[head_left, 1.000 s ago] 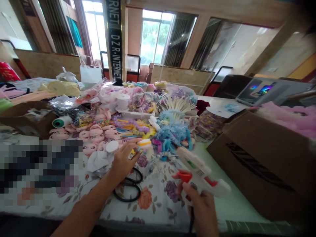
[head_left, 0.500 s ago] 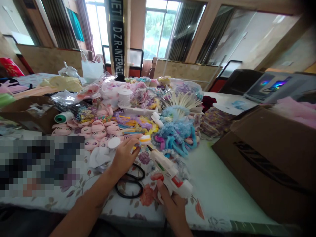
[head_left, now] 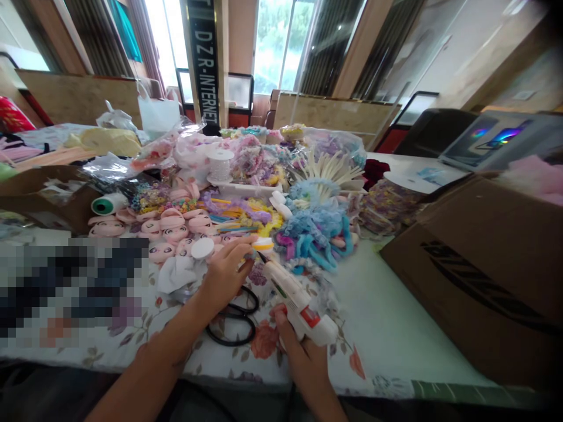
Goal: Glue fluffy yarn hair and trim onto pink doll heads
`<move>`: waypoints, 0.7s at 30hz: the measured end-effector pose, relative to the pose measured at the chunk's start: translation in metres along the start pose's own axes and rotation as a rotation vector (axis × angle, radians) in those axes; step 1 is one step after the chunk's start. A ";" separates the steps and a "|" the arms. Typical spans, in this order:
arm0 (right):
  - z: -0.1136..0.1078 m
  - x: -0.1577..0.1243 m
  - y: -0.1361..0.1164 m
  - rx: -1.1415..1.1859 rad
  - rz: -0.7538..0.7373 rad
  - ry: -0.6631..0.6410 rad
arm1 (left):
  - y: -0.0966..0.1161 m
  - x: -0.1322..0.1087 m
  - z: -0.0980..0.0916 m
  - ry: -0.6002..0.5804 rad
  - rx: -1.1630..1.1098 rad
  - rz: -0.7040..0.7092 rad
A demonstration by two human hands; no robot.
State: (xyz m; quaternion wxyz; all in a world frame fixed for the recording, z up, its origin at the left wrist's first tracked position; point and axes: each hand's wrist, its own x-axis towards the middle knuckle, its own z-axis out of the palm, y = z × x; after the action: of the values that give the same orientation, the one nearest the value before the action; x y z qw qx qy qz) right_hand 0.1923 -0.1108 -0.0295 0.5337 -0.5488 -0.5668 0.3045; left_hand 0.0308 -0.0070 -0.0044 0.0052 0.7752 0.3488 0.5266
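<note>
My right hand [head_left: 303, 357] is wrapped round a white glue gun [head_left: 292, 296] with red parts, its dark nozzle pointing up and left. The nozzle tip is close to the fingers of my left hand [head_left: 229, 269]. Those fingers are closed in a pinch on a small white and yellow piece [head_left: 264, 243]; exactly how they grip it is partly hidden. Black-handled scissors [head_left: 233, 328] lie on the flowered cloth [head_left: 158, 351] beneath my left wrist. A white round disc [head_left: 203, 248] sits just left of my left hand.
Pink doll faces [head_left: 176, 232], blue fluffy trim [head_left: 314, 220] and a white spool [head_left: 220, 166] are heaped behind my hands. A brown cardboard box [head_left: 475, 281] stands at right, another [head_left: 48, 196] at left. A clear plastic container [head_left: 497, 140] is at the back right.
The camera view has tilted down slightly. The glue gun's nozzle has come a little closer to my left fingers and the white and yellow piece. Both hands keep their holds.
</note>
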 end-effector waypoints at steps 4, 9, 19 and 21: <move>0.000 -0.001 0.002 -0.016 -0.011 -0.004 | 0.001 0.000 -0.001 -0.002 -0.003 0.013; 0.001 -0.003 0.004 -0.050 -0.015 0.047 | 0.001 -0.001 -0.001 -0.008 -0.001 0.001; 0.002 -0.005 0.008 -0.029 0.008 0.035 | 0.002 0.000 -0.002 -0.004 -0.005 0.008; 0.001 -0.005 0.007 -0.039 0.025 0.037 | 0.002 0.000 -0.002 -0.014 0.000 0.003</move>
State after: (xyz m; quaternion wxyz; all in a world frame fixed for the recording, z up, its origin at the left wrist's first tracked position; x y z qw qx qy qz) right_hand 0.1921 -0.1138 -0.0379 0.5294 -0.5716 -0.5557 0.2900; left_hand 0.0301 -0.0094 -0.0028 0.0067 0.7794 0.3476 0.5212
